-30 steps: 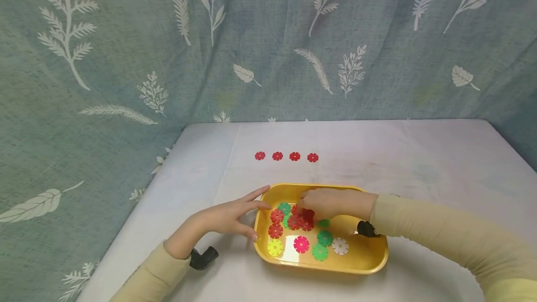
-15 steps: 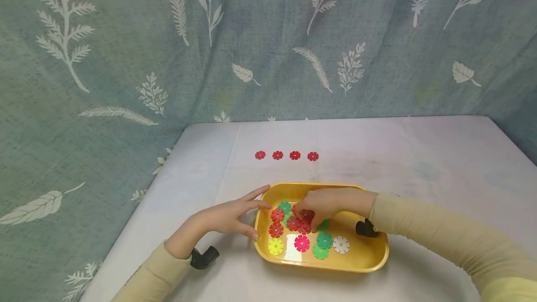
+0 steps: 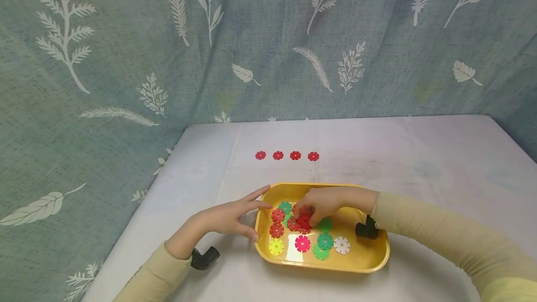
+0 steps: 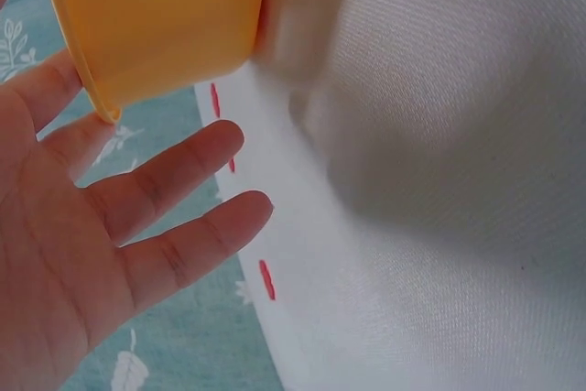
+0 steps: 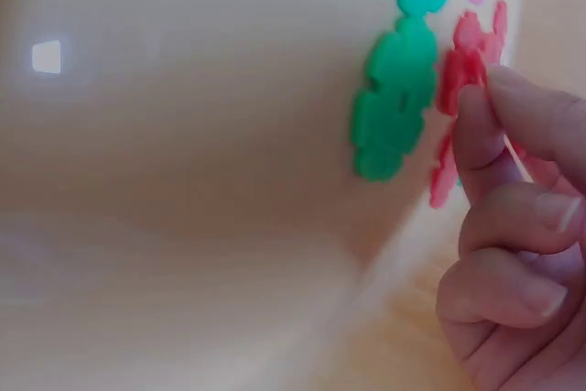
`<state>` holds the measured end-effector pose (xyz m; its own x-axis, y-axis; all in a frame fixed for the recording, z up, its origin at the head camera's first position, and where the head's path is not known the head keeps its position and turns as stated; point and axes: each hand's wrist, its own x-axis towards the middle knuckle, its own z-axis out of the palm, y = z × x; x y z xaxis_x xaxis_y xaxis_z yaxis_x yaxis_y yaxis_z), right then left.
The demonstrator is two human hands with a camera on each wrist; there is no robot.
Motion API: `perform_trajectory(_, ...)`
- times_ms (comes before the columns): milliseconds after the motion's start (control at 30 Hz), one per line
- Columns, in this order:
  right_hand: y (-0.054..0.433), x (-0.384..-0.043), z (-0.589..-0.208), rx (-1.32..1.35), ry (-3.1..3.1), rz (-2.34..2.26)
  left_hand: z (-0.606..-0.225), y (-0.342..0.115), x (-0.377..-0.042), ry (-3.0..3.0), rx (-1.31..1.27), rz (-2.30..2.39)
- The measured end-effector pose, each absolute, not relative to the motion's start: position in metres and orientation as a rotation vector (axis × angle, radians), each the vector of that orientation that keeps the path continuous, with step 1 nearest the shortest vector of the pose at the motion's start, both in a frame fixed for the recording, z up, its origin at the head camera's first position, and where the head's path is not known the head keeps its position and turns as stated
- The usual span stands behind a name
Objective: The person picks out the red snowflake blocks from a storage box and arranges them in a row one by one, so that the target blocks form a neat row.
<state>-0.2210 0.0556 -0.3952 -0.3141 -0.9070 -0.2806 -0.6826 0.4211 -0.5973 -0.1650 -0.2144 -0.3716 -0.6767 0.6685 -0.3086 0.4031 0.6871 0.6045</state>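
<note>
A yellow plastic tray (image 3: 362, 256) holds several notched, flower-shaped plastic discs in red, green, pink, yellow and white. Inside it, my right hand (image 3: 322, 202) pinches a red notched disc (image 3: 304, 221) between thumb and forefinger, over other red ones; the right wrist view shows the red disc (image 5: 474, 69) at the fingertips, beside a green disc (image 5: 396, 103). My left hand (image 3: 228, 216) has its fingers spread at the tray's left end. In the left wrist view, some fingers of that hand (image 4: 101, 235) touch the rim of the tray (image 4: 165, 25), while two extend free.
Beyond the tray, several red discs lie in a row on the white tablecloth, from the leftmost disc (image 3: 260, 155) to the rightmost disc (image 3: 313, 156). A green leaf-patterned curtain (image 3: 268, 59) hangs behind and to the left. A white disc (image 3: 341, 245) lies in the tray's front.
My right hand has shifted slightly within the tray, its thumb and forefinger coming to pinch a red disc and lifting it a little. My left hand stays at the rim.
</note>
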Motion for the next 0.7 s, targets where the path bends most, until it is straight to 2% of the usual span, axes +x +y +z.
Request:
perform_trajectory(267,0.060,-0.219,-0.380,-1.213,2.125,-0.634,-0.372,-0.214,-0.165,2.366,0.823,0.699)
perform_trajectory(700,0.087,-0.230,-0.329,-1.178,2.340,-0.754,-0.371,-0.213,-0.164,2.351,0.783,0.731)
